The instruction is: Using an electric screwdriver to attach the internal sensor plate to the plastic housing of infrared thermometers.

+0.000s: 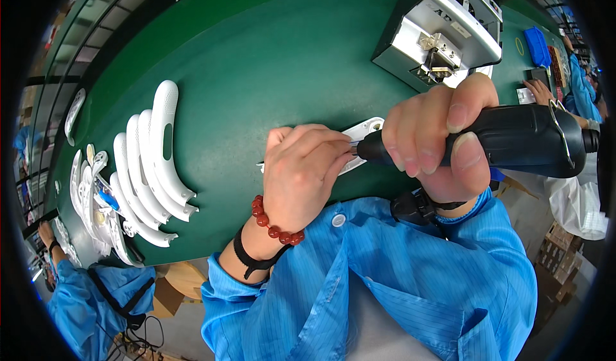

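Note:
My right hand (443, 130) is wrapped round a black electric screwdriver (526, 140), which lies nearly level with its tip pointing left. That tip meets a white curved plastic shell (364, 130) on the bench in front of me. My left hand (301, 168) grips the shell from the left, its fingers pressed together beside the bit and covering much of the part. The fingers hide the bit's very end and any screw there. A small dark end of something (260, 164) sticks out left of my left hand.
On the green bench (244, 53), several white curved shells (165, 124) lie in a row at left, beside a pile of white parts (96, 201). A silver and black screw feeder (443, 40) stands at back right. Co-workers in blue sleeves sit at far left and far right, near a blue bin (538, 47).

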The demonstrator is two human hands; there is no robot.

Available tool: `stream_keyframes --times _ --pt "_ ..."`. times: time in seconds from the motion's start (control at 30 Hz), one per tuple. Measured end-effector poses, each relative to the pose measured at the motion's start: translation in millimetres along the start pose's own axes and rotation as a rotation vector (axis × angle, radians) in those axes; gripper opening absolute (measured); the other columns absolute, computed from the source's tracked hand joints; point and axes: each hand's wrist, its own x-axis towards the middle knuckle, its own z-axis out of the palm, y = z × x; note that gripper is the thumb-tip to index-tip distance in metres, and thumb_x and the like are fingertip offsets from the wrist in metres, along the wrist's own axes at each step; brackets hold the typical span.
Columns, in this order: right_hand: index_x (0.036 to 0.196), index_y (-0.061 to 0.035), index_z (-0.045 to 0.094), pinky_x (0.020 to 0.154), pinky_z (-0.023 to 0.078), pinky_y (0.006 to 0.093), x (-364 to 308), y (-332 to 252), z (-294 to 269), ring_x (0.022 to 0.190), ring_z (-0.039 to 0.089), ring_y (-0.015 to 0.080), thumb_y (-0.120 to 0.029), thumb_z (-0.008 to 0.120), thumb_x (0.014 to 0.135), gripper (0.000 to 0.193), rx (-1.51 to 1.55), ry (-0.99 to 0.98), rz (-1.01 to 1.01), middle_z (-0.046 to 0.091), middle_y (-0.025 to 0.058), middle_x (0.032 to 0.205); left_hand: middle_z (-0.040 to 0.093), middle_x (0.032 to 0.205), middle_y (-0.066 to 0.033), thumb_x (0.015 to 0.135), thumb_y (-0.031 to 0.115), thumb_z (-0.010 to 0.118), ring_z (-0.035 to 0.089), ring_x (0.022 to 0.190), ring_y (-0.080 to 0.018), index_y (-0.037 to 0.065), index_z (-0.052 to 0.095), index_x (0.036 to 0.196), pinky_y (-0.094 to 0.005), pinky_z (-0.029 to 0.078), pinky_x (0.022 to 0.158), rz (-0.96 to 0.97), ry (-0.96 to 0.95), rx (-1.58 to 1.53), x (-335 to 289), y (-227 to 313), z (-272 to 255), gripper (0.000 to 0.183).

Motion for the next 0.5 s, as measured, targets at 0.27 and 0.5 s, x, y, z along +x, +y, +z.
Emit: stream_keyframes --times 0.27,0.5 --pt "0.103 -0.0099 0.044 0.051 0.042 0.0313 -7.0 8.7 -0.4 0.051 0.049 0.0151 -0.024 0.059 0.095 0.023 -0.09 0.045 0.051 0.052 0.0025 0.066 0.064 0.103 -0.0086 0.06 0.028 0.081 0.06 0.089 -0.0234 0.002 0.062 0.11 -0.036 0.041 0.074 0.002 -0.006 -0.007 -5.5 -3.0 -1.4 0.06" --pt "0.104 -0.0093 0.042 0.052 0.042 0.0313 -6.8 17.3 -3.5 0.052 0.049 0.0153 -0.023 0.059 0.094 0.024 -0.146 0.076 0.036 0.05 0.003 0.066 0.064 0.102 -0.0082 0.06 0.028 0.081 0.06 0.088 -0.0229 0.002 0.062 0.111 -0.0357 0.041 0.073 0.006 -0.005 -0.015 -5.4 -0.6 -0.3 0.061"
